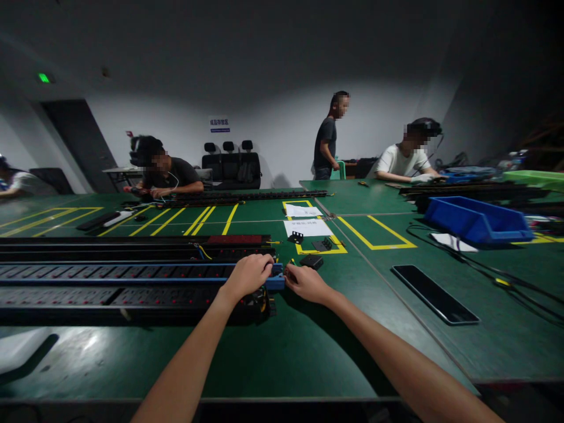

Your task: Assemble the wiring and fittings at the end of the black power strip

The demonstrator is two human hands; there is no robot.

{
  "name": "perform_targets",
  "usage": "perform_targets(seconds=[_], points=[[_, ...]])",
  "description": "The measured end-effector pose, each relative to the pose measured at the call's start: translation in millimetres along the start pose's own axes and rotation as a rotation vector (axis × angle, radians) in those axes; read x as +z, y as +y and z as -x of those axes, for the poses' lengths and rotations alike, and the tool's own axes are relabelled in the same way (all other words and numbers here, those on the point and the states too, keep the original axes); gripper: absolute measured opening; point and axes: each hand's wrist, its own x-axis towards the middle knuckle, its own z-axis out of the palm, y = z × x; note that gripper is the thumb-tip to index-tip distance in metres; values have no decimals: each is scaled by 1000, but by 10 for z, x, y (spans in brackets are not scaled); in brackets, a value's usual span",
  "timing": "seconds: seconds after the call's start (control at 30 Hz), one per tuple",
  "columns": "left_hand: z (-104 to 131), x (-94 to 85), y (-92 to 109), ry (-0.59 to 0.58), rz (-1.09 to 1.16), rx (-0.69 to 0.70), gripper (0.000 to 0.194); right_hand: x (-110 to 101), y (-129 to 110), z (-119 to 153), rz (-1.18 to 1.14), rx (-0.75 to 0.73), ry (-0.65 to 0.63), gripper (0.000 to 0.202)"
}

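Currently the left hand (pixel 250 274) is curling over the blue bar (pixel 141 272) beneath it, the right hand (pixel 309 283) is bunching fingers beside the bar's end, and whether either is pinching I cannot tell.

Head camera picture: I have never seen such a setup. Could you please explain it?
A camera worn on someone's head took this, looking forward and down. No robot is shown: a person works bare-handed. The left hand lies over the end of a long blue-edged socket strip; the right hand has fingers at that end, but whether it holds something is unclear. Dark socket strips lie alongside on the green table. Farther right are a smartphone and blue plastic bin. Other people are behind.
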Motion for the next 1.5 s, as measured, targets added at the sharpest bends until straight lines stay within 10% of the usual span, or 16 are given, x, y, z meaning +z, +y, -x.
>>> perform_targets(seconds=[1.5], points=[[15,-27,26,-7,-2,-2,24,56,43,-4,-15,-33,23,16]])
